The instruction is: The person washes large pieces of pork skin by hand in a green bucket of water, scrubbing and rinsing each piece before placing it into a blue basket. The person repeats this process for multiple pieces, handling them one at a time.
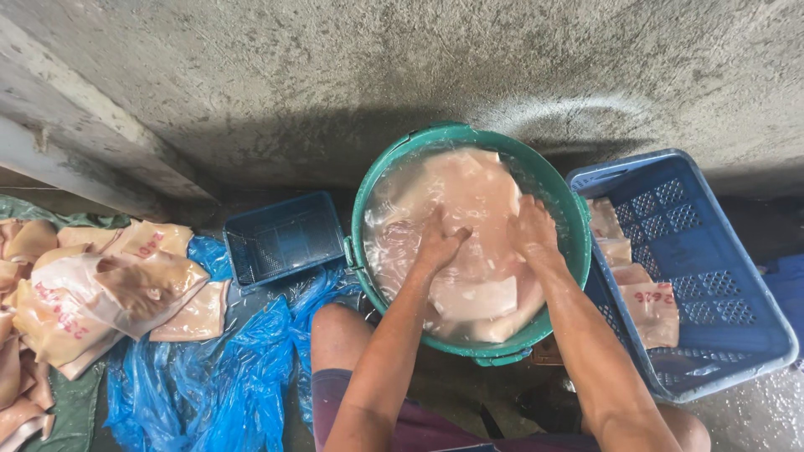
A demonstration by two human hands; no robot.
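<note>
Rough grey concrete runs behind everything, and we crouch against it over wet ground. At far left a heap of tan skins (92,285) lies on blue plastic sheeting (218,368), seemingly unwashed, so we judge most of the work is still ahead. Just right of the heap a small blue crate (280,238) sits with nothing in it that we can see. Next comes the green tub (368,188), full of water, where several pale skins (473,197) lie overlapping. Our left hand (440,243) rests on them near the middle of the tub, fingers curled and pressing down; whether it has actually gathered a fold of skin we cannot tell through the water. Our right hand (532,230) lies flatter on the same pile near the right rim, fingers loosely spread, touching the skin and not visibly closed on anything. At far right, touching the tub, a large blue crate (720,276) holds a few pale skins along its left wall, which we take for the finished ones: only a small share so far.
</note>
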